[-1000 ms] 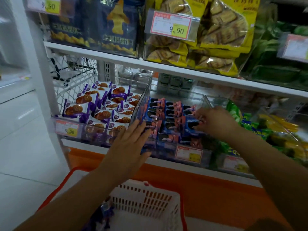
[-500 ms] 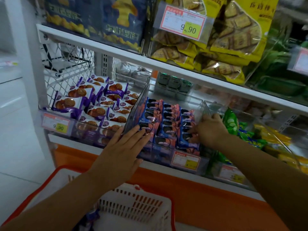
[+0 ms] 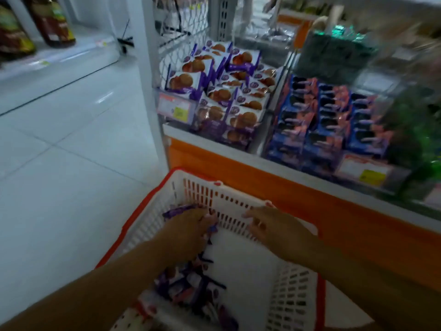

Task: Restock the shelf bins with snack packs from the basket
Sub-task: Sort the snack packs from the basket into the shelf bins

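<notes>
Head view, looking down: both hands are inside the white basket point(image 3: 293, 290) with the red rim, which sits low, just before the orange shelf base point(image 3: 322, 211). The left hand point(image 3: 188, 235) is close to the basket's far wall, its fingers point(image 3: 210, 220) curled round a purple snack pack point(image 3: 177, 210), one end of which sticks out past the knuckles to the left; the picture is blurred, so how much of the pack lies inside the grip cannot be told. The right hand point(image 3: 281, 235) is beside the left one and apart from it, thumb stretched toward the slotted far wall, fingers point(image 3: 255, 226) bent; whether they grip anything I cannot tell. A loose pile of packs point(image 3: 191, 290), purple and white, lies on the basket bottom under the left forearm, nearer the person than the gripped one, and well apart from the right hand. On the shelf above, the left bin point(image 3: 207, 132) holds purple biscuit packs point(image 3: 226, 91) stacked in rows, with a price tag point(image 3: 175, 108) on its clear front; the middle bin point(image 3: 286, 158) next to it holds blue packs point(image 3: 329, 120) in three rows; green packs point(image 3: 417, 130) further right are too blurred to make out. Pale floor tiles point(image 3: 71, 151) fill the left side.
</notes>
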The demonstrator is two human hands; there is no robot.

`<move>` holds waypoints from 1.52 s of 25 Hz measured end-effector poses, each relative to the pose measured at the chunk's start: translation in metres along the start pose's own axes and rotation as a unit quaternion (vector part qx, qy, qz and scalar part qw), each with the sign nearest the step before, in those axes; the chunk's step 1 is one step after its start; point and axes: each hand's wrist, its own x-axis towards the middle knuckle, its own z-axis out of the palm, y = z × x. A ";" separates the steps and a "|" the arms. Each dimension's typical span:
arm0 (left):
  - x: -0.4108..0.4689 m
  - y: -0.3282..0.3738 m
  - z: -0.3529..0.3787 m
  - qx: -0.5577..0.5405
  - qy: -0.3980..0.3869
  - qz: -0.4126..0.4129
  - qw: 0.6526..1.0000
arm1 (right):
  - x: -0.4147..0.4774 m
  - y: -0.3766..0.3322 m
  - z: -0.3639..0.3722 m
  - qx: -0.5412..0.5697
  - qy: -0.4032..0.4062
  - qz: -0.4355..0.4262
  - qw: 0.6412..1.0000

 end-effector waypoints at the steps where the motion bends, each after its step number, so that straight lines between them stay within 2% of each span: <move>1: -0.012 -0.012 0.014 0.015 -0.064 -0.019 0.998 | 0.012 0.006 0.040 0.007 -0.138 0.037 0.990; 2: -0.025 -0.022 0.026 0.021 -0.120 -0.045 0.992 | 0.021 0.011 0.082 0.014 -0.243 0.060 0.968; 3: -0.034 -0.031 0.039 0.013 -0.146 -0.070 0.987 | 0.027 0.016 0.117 0.018 -0.301 0.073 0.951; 4: -0.043 -0.040 0.051 0.002 -0.154 -0.089 0.984 | 0.030 0.019 0.147 0.034 -0.318 0.089 0.943; 7: -0.062 -0.064 0.079 -0.027 -0.157 -0.103 0.982 | 0.036 0.014 0.207 0.142 -0.297 0.155 0.931; 10: -0.062 -0.073 0.086 -0.048 -0.166 -0.100 0.980 | 0.039 0.004 0.241 0.246 -0.228 0.227 0.914; 12: -0.059 -0.071 0.087 -0.043 -0.187 -0.087 0.978 | 0.038 -0.001 0.254 0.243 -0.194 0.253 0.916; 14: -0.057 -0.064 0.084 -0.037 -0.222 -0.087 0.971 | 0.035 -0.004 0.251 0.204 -0.183 0.251 0.928; 16: -0.055 -0.056 0.082 -0.067 -0.234 -0.101 0.965 | 0.034 -0.001 0.233 0.214 -0.179 0.256 0.925; 19: -0.046 -0.031 0.069 -0.202 -0.201 -0.169 0.943 | 0.025 0.007 0.183 0.358 -0.120 0.292 0.878; 21: -0.035 -0.012 0.068 -0.293 -0.171 -0.213 0.916 | 0.017 0.006 0.143 0.451 -0.059 0.294 0.841; 22: -0.029 -0.001 0.065 -0.356 -0.166 -0.243 0.887 | 0.012 0.003 0.123 0.482 -0.033 0.283 0.829; 23: -0.024 0.010 0.060 -0.441 -0.156 -0.285 0.836 | 0.008 0.000 0.107 0.506 -0.011 0.264 0.821; 24: -0.019 0.019 0.054 -0.529 -0.151 -0.321 0.771 | 0.004 -0.004 0.092 0.521 0.012 0.243 0.818; 25: -0.015 0.027 0.046 -0.592 -0.147 -0.333 0.719 | 0.000 -0.007 0.080 0.528 0.033 0.224 0.818; 26: -0.012 0.032 0.040 -0.628 -0.141 -0.331 0.690 | -0.004 -0.011 0.070 0.529 0.052 0.207 0.821; 27: -0.011 0.037 0.032 -0.651 -0.130 -0.323 0.675 | -0.009 -0.013 0.062 0.527 0.068 0.192 0.825; 28: -0.010 0.042 0.025 -0.659 -0.118 -0.312 0.674 | -0.015 -0.014 0.056 0.524 0.078 0.180 0.829; 32: -0.011 0.057 0.007 -0.647 -0.121 -0.286 0.696 | -0.032 -0.012 0.043 0.537 0.117 0.146 0.822; 36: -0.011 0.069 -0.004 -0.721 -0.075 -0.264 0.637 | -0.037 -0.013 0.043 0.550 0.108 0.114 0.820; 38: -0.012 0.070 -0.006 -0.749 -0.029 -0.249 0.614 | -0.038 -0.014 0.044 0.585 0.103 0.105 0.797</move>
